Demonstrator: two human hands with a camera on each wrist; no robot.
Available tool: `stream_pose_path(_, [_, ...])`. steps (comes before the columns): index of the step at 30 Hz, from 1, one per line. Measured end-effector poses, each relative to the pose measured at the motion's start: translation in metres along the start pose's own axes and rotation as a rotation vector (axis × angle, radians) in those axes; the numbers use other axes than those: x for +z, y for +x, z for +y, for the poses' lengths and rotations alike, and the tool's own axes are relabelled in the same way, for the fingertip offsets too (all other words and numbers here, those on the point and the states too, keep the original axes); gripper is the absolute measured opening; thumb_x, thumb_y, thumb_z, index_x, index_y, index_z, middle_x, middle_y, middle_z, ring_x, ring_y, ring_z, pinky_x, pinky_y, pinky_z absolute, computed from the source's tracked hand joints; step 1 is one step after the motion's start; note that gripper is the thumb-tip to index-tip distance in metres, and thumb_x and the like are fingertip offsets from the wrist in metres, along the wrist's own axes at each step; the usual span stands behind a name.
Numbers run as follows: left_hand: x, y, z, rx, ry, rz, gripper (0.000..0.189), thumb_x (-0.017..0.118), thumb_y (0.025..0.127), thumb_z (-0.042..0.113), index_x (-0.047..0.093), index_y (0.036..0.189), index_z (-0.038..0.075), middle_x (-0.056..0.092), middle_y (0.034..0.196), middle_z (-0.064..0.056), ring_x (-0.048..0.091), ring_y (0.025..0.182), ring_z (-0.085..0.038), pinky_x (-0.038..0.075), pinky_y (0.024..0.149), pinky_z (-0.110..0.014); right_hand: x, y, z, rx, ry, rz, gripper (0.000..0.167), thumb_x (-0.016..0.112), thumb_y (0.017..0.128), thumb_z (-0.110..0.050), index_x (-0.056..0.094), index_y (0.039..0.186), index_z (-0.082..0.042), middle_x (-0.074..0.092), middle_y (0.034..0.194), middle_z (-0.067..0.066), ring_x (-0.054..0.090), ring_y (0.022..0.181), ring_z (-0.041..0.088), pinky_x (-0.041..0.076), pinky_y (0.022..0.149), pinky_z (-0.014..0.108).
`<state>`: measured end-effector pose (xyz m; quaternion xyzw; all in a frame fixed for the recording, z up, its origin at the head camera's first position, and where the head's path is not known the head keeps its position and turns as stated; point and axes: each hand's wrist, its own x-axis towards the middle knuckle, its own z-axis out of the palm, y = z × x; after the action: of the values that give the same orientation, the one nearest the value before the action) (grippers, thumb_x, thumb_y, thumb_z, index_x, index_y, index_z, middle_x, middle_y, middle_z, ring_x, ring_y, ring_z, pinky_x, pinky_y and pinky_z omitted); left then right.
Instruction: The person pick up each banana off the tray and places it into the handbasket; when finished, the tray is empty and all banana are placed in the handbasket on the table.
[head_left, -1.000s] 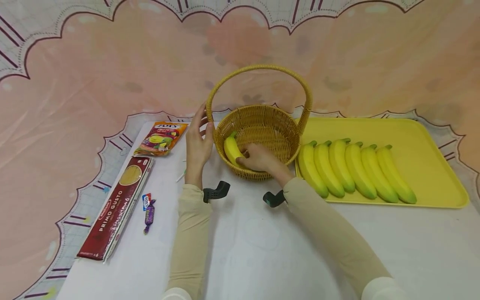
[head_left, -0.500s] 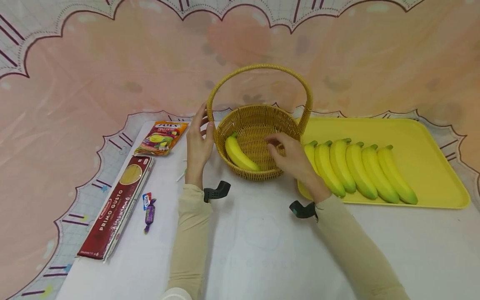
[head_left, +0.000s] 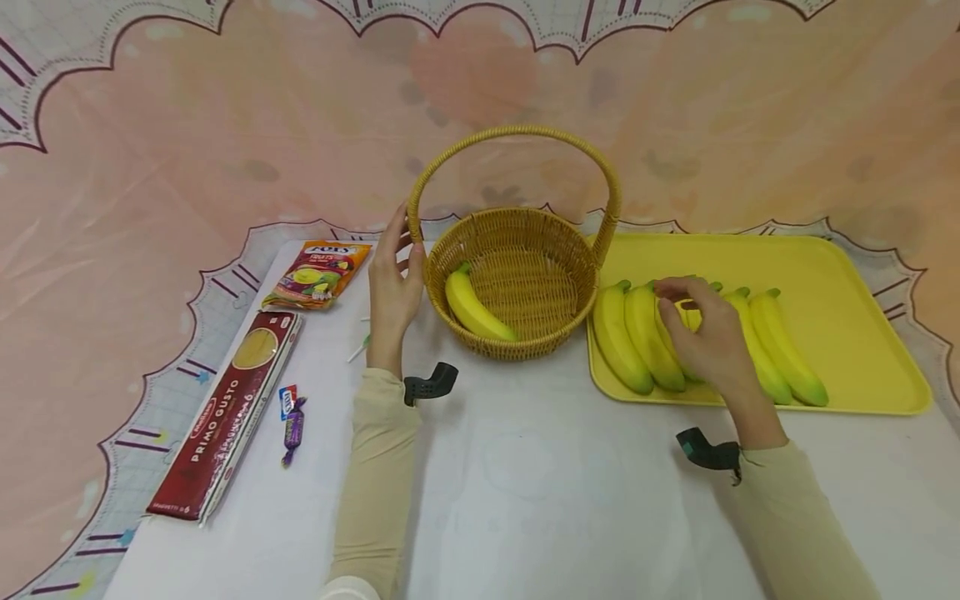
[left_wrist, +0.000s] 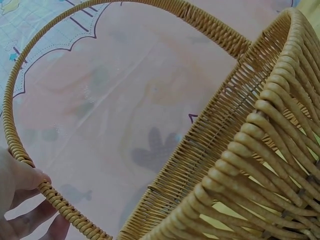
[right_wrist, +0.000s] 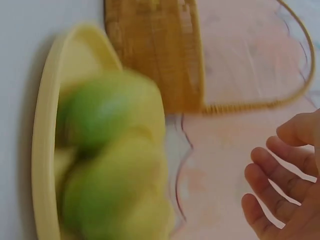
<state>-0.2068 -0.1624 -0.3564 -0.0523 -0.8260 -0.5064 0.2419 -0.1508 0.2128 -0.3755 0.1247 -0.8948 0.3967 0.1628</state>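
A woven basket (head_left: 536, 343) with a tall arched handle stands mid-table, and a single yellow banana (head_left: 474, 310) lies inside at its left. My left hand (head_left: 393, 287) holds the foot of the handle on the left side; the left wrist view shows the thumb (left_wrist: 27, 175) against the handle, fingers behind it. Several more bananas (head_left: 621, 342) lie side by side on a yellow tray (head_left: 862, 333). Above the middle ones hovers my right hand (head_left: 708, 333), fingers loosely bent and holding nothing; it hides part of them. The right wrist view blurs the bananas (right_wrist: 115, 165).
Left of the basket lie an orange candy bag (head_left: 318, 275), a long red spaghetti pack (head_left: 225, 417), and a purple wrapped candy (head_left: 293, 432) beside a small blue-and-red one (head_left: 288, 402). A lollipop stick (head_left: 358, 350) shows near my left wrist. A printed cloth (head_left: 300, 125) hangs behind.
My right hand let go of the banana inside the basket and moved right, out over the bananas on the tray. My left hand stays at the handle.
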Motion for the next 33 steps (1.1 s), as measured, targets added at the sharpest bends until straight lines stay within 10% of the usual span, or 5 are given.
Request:
stream_pose_path(5, [0.003, -0.001, 0.0, -0.004, -0.002, -0.005, 0.053, 0.048, 0.097, 0.01, 0.036, 0.146, 0.028, 0.051, 0.135, -0.01, 0.053, 0.119, -0.026, 0.051, 0.095, -0.045, -0.032, -0.017, 0.024, 0.091, -0.071, 0.031, 0.03, 0.054, 0.094, -0.015, 0.058, 0.121, -0.002, 0.06, 0.114, 0.015, 0.042, 0.095, -0.012, 0.036, 0.082, 0.009])
stream_pose_path(13, [0.003, -0.001, 0.002, -0.023, -0.027, 0.004, 0.052, 0.047, 0.098, 0.01, 0.037, 0.145, 0.028, 0.05, 0.135, -0.01, 0.052, 0.12, -0.026, 0.048, 0.099, -0.047, -0.072, -0.036, 0.072, 0.253, -0.202, -0.006, 0.041, 0.047, 0.096, -0.022, 0.052, 0.128, 0.003, 0.048, 0.124, 0.025, 0.046, 0.108, 0.035, 0.032, 0.077, 0.015])
stream_pose_path(22, [0.004, -0.001, 0.002, -0.034, -0.038, -0.01, 0.052, 0.046, 0.098, 0.012, 0.035, 0.146, 0.029, 0.049, 0.136, -0.01, 0.052, 0.121, -0.025, 0.05, 0.097, -0.044, -0.089, -0.053, 0.11, 0.43, -0.229, -0.247, 0.07, 0.043, 0.097, -0.039, 0.025, 0.144, 0.009, 0.035, 0.133, 0.038, 0.039, 0.112, 0.054, 0.039, 0.082, 0.066])
stream_pose_path(33, [0.002, -0.003, 0.002, -0.034, 0.011, 0.011, 0.051, 0.046, 0.098, 0.012, 0.035, 0.147, 0.023, 0.05, 0.136, -0.011, 0.051, 0.122, -0.025, 0.052, 0.093, -0.046, -0.089, -0.054, 0.107, 0.438, -0.234, -0.221, 0.067, 0.044, 0.097, -0.04, 0.028, 0.145, 0.004, 0.039, 0.134, 0.036, 0.04, 0.113, 0.052, 0.044, 0.08, 0.054])
